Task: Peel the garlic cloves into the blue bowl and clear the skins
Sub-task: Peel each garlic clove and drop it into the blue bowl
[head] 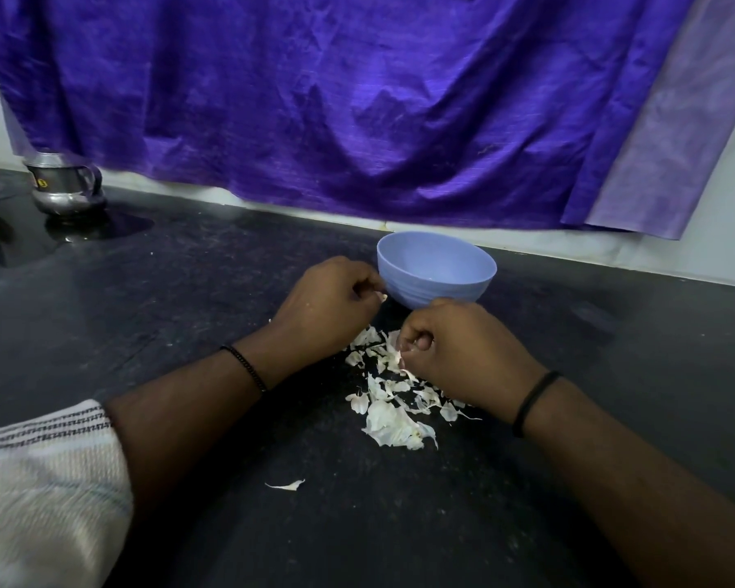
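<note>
Overhead, a purple cloth [336, 104] hangs along the wall at the worktop's far edge, its hem just above the dark worktop [187, 290]. A steel pot [64, 188] stands near the far left corner. A striped sleeve [43, 481] covers the left arm at the near left edge. The blue bowl [436, 269] sits upright toward the far edge, right of centre; whether anything lies in it cannot be told. The left hand [327, 303] is curled just beside the bowl's left wall, fingers pinched on something small and pale. The right hand [463, 354] is curled in front of the bowl, fingertips pinching skins at the top of the heap. The garlic skins [393, 401] lie scattered between and under the hands, spreading toward the near edge. One stray skin [287, 485] lies apart, nearer the near edge.
</note>
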Demonstrator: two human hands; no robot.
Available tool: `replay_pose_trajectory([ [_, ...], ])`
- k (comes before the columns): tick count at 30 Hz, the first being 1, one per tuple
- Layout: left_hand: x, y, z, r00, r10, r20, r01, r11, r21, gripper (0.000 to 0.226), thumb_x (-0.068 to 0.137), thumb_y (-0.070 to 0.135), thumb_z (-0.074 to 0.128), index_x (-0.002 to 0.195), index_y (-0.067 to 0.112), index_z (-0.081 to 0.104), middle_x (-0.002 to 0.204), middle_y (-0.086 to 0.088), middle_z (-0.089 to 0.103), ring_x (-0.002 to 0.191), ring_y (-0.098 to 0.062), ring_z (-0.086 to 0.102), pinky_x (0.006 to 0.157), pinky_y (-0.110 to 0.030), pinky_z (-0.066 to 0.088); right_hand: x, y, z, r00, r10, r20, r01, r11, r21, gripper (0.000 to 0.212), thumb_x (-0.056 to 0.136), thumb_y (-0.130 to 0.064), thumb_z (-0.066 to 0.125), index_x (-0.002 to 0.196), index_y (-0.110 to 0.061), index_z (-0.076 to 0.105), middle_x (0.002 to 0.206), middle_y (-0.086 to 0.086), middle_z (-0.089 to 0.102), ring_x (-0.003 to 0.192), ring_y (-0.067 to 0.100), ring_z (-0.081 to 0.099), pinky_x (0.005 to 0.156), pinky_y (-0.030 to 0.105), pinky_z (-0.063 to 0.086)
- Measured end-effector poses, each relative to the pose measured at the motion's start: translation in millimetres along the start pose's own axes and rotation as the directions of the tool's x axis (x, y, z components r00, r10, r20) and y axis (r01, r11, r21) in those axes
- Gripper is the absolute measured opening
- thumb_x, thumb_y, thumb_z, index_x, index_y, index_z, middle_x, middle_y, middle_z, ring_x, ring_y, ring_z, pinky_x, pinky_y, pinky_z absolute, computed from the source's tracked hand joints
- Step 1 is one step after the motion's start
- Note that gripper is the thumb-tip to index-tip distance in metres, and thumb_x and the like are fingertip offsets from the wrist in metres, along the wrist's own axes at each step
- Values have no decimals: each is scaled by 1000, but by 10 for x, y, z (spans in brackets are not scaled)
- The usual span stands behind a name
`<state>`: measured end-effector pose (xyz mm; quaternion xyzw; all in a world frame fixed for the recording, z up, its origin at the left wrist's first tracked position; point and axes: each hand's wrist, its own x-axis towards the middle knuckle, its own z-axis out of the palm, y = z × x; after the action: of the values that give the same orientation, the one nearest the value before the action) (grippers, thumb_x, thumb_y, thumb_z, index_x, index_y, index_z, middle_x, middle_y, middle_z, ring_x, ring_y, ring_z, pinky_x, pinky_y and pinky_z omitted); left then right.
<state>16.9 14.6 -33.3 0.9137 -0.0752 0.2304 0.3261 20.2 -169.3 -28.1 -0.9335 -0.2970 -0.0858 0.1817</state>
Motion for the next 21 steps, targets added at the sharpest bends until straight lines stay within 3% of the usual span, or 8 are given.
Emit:
replay_pose_trajectory([
  [6, -1, -6, 10, 1000, 13, 0, -13, 1000, -9, 14, 90, 17, 66, 101, 16, 75, 95, 2, 67, 85, -10, 60, 80, -30, 50, -12, 22, -13, 998, 6, 69, -13, 994, 109, 9, 78, -25, 76, 83, -26, 68, 82, -13, 68, 75, 0, 61, 72, 26, 53],
  [10, 5, -3, 6, 1000, 26, -17, -27, 997, -70, 9, 90, 21, 69, 93, 17, 76, 84, 10, 68, 75, -1, 60, 65, -15, 46, -19, 38, -29, 999, 9, -50, -1, 985, 174, 12, 81, -17, 75, 86, -25, 66, 75, -15, 64, 67, -3, 57, 63, 16, 45],
  [12, -6, 10, -3, 1000, 15, -16, -17, 983, -185, 9, 90, 22, 70, 84, 18, 75, 70, 12, 68, 62, 2, 59, 56, -12, 43, -18, 60, -54, 993, 33, -118, -3, 969, 248, 17, 80, -8, 72, 84, -24, 67, 73, -13, 65, 64, -4, 57, 60, 12, 42],
  [16, -33, 22, 13, 993, 15, 118, 23, 950, -312, 14, 90, 22, 70, 81, 12, 75, 68, -2, 72, 58, -9, 62, 56, -25, 50, -28, 80, -82, 980, 71, -185, -5, 943, 334, 19, 77, -3, 74, 79, -22, 70, 69, -12, 66, 60, -4, 57, 58, 10, 43],
  [21, -36, 23, 18, 976, -25, 218, 99, 937, -336, 17, 89, 21, 73, 78, 8, 75, 66, -9, 70, 53, -10, 60, 49, -18, 45, -19, 85, -59, 974, 103, -203, -26, 936, 351, 18, 77, -5, 77, 76, -22, 71, 67, -12, 68, 56, -3, 59, 56, 10, 45],
])
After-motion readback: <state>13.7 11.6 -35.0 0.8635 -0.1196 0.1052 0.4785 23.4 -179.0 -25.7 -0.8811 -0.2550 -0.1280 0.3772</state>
